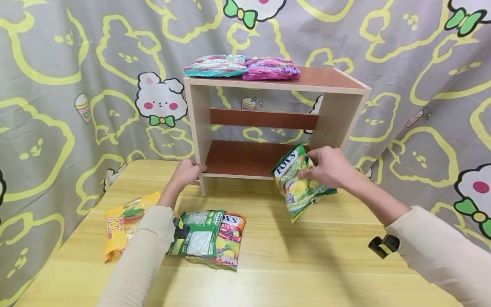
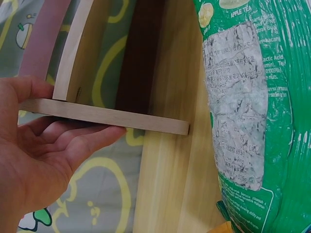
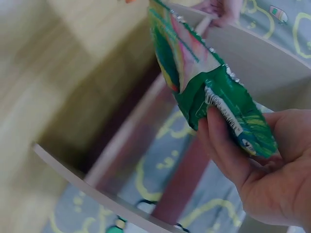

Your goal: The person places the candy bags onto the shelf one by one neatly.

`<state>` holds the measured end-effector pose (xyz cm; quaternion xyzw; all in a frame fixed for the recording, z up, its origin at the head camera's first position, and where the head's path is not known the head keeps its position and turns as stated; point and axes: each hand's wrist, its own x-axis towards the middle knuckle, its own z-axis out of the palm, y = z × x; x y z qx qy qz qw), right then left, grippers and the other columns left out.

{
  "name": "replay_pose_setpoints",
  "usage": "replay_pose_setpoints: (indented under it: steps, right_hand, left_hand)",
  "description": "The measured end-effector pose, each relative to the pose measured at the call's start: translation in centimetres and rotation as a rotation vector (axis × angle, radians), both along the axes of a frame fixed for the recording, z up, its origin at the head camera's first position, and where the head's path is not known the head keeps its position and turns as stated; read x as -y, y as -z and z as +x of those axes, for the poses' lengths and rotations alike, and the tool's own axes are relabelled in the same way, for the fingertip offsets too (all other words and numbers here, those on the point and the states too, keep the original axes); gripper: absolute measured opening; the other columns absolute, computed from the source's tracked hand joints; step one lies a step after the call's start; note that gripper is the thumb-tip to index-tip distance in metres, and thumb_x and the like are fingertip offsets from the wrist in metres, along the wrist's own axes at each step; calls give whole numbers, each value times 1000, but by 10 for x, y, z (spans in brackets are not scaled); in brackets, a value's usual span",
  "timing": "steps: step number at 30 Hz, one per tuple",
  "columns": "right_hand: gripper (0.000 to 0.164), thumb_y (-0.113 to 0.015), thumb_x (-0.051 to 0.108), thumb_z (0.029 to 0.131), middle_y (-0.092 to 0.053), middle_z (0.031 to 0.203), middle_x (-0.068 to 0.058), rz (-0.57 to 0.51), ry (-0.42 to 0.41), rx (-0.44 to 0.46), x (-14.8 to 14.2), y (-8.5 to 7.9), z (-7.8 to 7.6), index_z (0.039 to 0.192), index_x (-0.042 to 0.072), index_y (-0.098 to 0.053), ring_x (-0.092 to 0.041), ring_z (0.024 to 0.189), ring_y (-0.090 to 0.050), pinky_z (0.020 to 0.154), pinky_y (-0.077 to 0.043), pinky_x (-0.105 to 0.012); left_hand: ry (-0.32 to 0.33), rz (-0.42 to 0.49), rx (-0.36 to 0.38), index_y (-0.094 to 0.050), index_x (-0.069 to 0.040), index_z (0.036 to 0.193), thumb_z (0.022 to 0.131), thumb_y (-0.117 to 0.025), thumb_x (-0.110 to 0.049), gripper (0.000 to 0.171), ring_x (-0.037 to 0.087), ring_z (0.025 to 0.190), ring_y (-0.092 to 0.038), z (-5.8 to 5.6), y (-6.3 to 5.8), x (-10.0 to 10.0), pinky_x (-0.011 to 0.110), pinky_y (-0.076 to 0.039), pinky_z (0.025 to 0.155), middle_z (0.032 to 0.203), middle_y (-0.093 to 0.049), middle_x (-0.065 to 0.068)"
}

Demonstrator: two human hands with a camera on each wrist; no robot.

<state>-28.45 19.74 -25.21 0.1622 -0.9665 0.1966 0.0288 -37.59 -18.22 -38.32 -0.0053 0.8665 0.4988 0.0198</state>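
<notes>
My right hand (image 1: pixel 333 167) pinches a green bag of Fox's candy (image 1: pixel 296 183) by its edge, in front of the small wooden shelf (image 1: pixel 245 155). The bag hangs tilted at the right end of the lower board, with its printed front showing in the head view. In the right wrist view, the barcode side of the bag lies against my fingers (image 3: pixel 226 148). My left hand (image 1: pixel 187 172) grips the shelf's left side panel low down. Seen from the left wrist, the thumb is on one face of that panel (image 2: pixel 121 116) and the fingers are on the other.
Two candy bags, one teal (image 1: pixel 216 66) and one magenta (image 1: pixel 272 69), lie on the shelf top. On the table (image 1: pixel 276 273) near my left forearm are a yellow bag (image 1: pixel 116 230) and a green bag (image 1: pixel 199 234) overlapping an orange-red Fox's bag (image 1: pixel 230 245). A patterned curtain (image 1: pixel 414 85) hangs behind.
</notes>
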Motion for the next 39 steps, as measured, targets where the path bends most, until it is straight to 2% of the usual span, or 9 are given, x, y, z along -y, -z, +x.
replay_pose_setpoints:
  steps: [10,15,20,22,23,27,30,34,39]
  right_hand:
    - [56,-77,39,77,-71,92,-10,27,72,0,6,-65,0,119,4,-64,-25,84,-56,64,-43,-32]
    - [55,-76,43,78,-71,91,-9,35,83,-11,7,-92,3,118,7,-65,-23,78,-57,59,-41,-32]
    - [67,-73,47,79,-71,92,-7,-16,107,21,6,-117,7,130,7,-57,-17,69,-61,56,-45,-31]
    - [70,-71,51,79,-72,92,-7,-26,126,20,5,-127,8,134,10,-55,-18,69,-63,57,-46,-31]
    - [73,-69,54,79,-71,104,-4,-19,142,15,4,-133,10,138,14,-51,-18,72,-60,57,-44,-32]
    - [80,-66,61,77,-72,97,1,-72,199,13,-3,-154,10,144,25,-43,-18,71,-62,58,-46,-32]
    - [84,-66,62,75,-70,84,4,-152,248,12,-12,-166,7,146,28,-37,-17,68,-65,59,-48,-31]
    - [84,-68,56,76,-64,83,7,-346,311,21,-26,-175,0,148,30,-32,-13,65,-65,58,-49,-25]
    - [59,-74,42,77,-65,78,7,-711,339,65,-39,-178,-13,130,23,-58,-10,63,-66,55,-52,-20]
  left_hand:
    - [0,14,6,-42,-10,65,90,-54,-25,31,18,55,-43,0,3,1,42,-58,70,59,-36,0]
    - [-3,6,4,-45,-8,67,90,-54,-25,30,19,57,-44,1,3,0,41,-59,70,63,-38,3]
    - [1,1,2,-51,-4,72,91,-54,-25,29,20,60,-45,1,3,-2,40,-59,70,69,-41,5]
    - [1,-2,3,-52,-3,74,91,-54,-25,29,20,60,-45,1,3,-2,40,-59,69,71,-41,6]
    - [0,-3,4,-52,-3,73,91,-54,-25,29,20,61,-45,1,3,-2,40,-59,69,71,-41,6]
    - [-6,-2,-2,-51,-3,72,91,-54,-25,29,21,62,-46,1,2,-2,40,-59,69,70,-41,6]
    - [-3,2,-4,-48,-5,70,91,-54,-25,29,22,61,-46,2,1,-2,41,-59,70,69,-40,6]
    - [-7,7,1,-49,-3,71,91,-54,-24,29,23,62,-47,2,2,-2,42,-58,71,66,-41,4]
    - [-23,14,-4,-60,4,83,89,-54,-25,30,25,70,-52,-2,4,-1,42,-58,71,76,-50,10]
